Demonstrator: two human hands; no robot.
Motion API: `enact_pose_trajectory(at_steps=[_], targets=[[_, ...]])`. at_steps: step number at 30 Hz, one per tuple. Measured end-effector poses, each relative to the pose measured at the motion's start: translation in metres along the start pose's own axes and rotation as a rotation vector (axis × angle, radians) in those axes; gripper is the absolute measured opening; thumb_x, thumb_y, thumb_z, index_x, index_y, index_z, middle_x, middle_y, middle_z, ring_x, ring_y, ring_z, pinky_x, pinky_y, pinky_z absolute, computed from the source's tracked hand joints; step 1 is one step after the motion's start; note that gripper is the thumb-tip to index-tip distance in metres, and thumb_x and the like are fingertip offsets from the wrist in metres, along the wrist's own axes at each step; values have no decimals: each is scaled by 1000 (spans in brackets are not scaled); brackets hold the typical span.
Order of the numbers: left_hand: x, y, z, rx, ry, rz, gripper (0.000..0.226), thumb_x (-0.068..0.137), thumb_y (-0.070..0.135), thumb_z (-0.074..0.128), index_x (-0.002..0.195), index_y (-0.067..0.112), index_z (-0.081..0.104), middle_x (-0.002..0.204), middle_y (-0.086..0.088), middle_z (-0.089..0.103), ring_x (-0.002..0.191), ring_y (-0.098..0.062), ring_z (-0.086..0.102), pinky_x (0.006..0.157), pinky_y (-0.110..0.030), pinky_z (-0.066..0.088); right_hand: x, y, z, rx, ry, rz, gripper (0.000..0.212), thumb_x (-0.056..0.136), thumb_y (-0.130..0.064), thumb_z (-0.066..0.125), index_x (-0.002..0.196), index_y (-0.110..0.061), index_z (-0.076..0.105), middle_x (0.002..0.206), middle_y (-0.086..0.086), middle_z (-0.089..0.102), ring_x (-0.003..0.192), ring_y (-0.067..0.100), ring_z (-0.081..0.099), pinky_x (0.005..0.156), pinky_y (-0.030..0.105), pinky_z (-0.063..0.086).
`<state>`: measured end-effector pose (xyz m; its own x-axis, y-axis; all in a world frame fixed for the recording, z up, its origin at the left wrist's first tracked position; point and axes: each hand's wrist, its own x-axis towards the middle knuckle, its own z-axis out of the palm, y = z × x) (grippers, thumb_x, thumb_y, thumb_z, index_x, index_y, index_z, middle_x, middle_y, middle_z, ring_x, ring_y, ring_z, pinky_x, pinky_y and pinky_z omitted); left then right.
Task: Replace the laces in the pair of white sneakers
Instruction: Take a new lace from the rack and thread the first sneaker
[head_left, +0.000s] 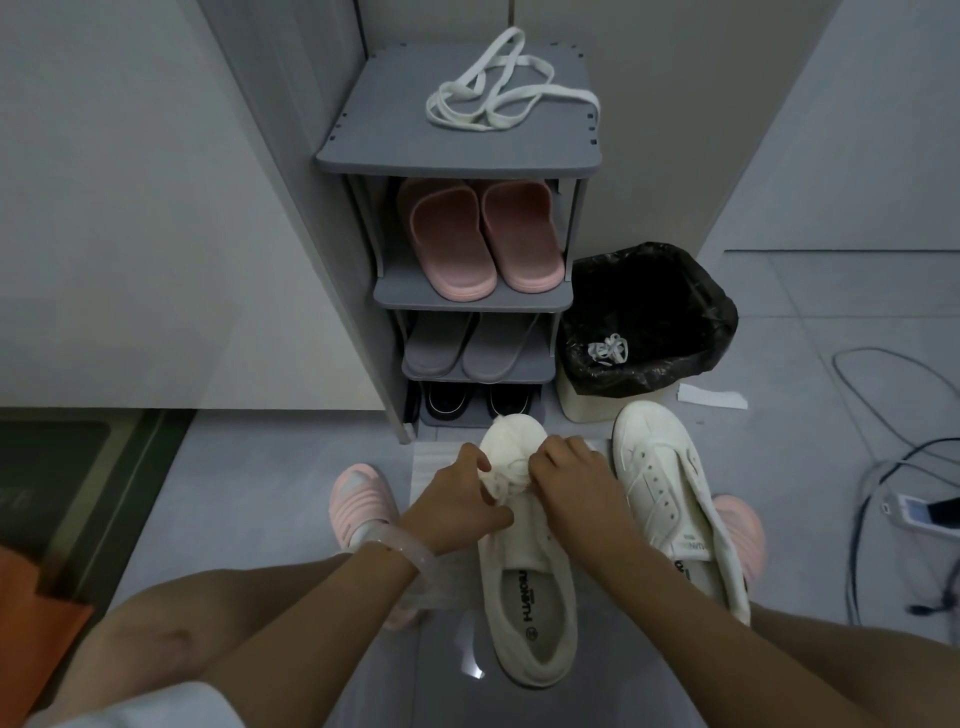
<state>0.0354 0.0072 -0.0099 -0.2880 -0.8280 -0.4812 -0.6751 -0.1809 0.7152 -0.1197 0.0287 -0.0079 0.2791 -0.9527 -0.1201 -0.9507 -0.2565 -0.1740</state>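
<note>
Both hands (462, 486) curled on sneaker (524, 566)

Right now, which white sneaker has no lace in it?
The right-hand sneaker, lying untouched with bare eyelets; both hands work lace at the middle sneaker.

Grey shoe rack (447, 156): pink slippers (478, 239), grey slippers (467, 345), black shoes (478, 402). Black-lined bin (644, 332) just right; cables (883, 467) on floor.

The floor (291, 499) was grey and shiny. A small grey shoe rack (457, 156) stood against pale walls (130, 208). A bin with a black bag (649, 332) sat just beside it. The light was dim.
</note>
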Motion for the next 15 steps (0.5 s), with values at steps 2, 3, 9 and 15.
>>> enact_pose_trajectory(at_steps=[2, 3, 9, 15], targets=[[1, 0, -1, -26, -33, -28, 52, 75, 17, 67, 117, 18, 37, 85, 3, 59, 73, -4, 53, 56, -12, 40, 2, 9, -8, 50, 91, 101, 26, 93, -11, 43, 119, -10, 50, 125, 6, 42, 111, 21, 42, 89, 30, 39], [1, 0, -2, -35, -50, -43, 56, 76, 17, 67, 121, 18, 35, 82, 6, 58, 71, -2, 53, 54, -10, 39, 3, 15, -14, 59, 134, 177, 26, 93, -8, 44, 118, -8, 50, 124, 7, 42, 109, 22, 43, 87, 31, 40], [-1, 0, -2, -24, -50, -50, 59, 77, 18, 66, 128, 16, 36, 99, 2, 55, 84, -6, 51, 57, -9, 37, 0, 50, -43, 89, 308, 591, 23, 92, -8, 48, 113, 0, 54, 121, 18, 45, 108, 34, 44, 83, 41, 36], [-2, 3, -1, 148, -8, 66, 51, 78, 22, 66, 123, 15, 45, 110, 2, 43, 97, -7, 38, 65, -14, 30, -5, 7, -10, 65, 5, 36, 39, 92, -21, 43, 131, -24, 45, 140, -1, 32, 134, 18, 25, 103, 31, 23]])
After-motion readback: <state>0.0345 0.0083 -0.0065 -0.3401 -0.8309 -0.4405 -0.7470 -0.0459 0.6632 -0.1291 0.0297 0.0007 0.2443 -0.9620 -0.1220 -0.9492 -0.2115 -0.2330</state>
